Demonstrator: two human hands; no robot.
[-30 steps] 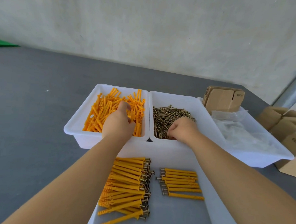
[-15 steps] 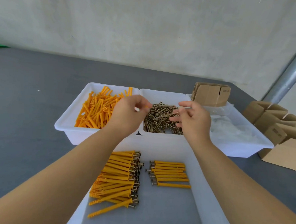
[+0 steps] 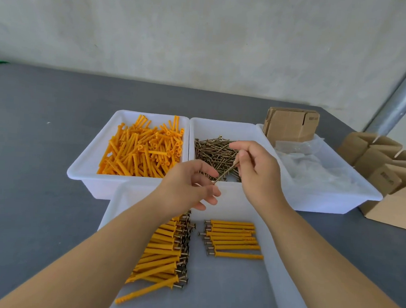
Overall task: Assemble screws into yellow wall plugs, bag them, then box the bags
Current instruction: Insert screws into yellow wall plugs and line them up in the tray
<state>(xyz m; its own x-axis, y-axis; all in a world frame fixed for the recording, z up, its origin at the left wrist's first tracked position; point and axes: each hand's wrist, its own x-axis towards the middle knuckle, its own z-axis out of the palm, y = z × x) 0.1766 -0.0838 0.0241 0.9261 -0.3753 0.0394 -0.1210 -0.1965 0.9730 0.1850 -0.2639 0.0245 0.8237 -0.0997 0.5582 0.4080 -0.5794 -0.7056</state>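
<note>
Over the near tray: both hands meet just above its far rim, in front of the screw bin.
Right hand (image 3: 258, 173): pinches a single brass-coloured screw (image 3: 227, 173) between thumb and fingertips, the screw slanting down and left toward the other hand.
Left hand (image 3: 186, 184): fingers curled, thumb and forefinger drawn together at the screw's lower tip — whether a plug sits inside that grip I cannot tell, since the fingers hide it.
Plug bin (image 3: 88, 162): white, far left, heaped with loose yellow wall plugs (image 3: 143, 150).
Screw bin (image 3: 224, 129): white, touching the plug bin's right side, holding a pile of loose screws (image 3: 215, 152).
Bag bin (image 3: 350, 190): white, far right, with clear plastic bags (image 3: 314, 169) and a flattened cardboard box (image 3: 290, 125) propped at its far end.
Near tray (image 3: 277, 282): white, holding two groups of assembled plugs — a large stack (image 3: 163, 257) on the left, partly under the left forearm, and a small neat row (image 3: 234, 239) on the right, screw heads pointing left.
Table (image 3: 32, 168): dark grey; folded cardboard boxes (image 3: 384, 168) lie at its right edge.
</note>
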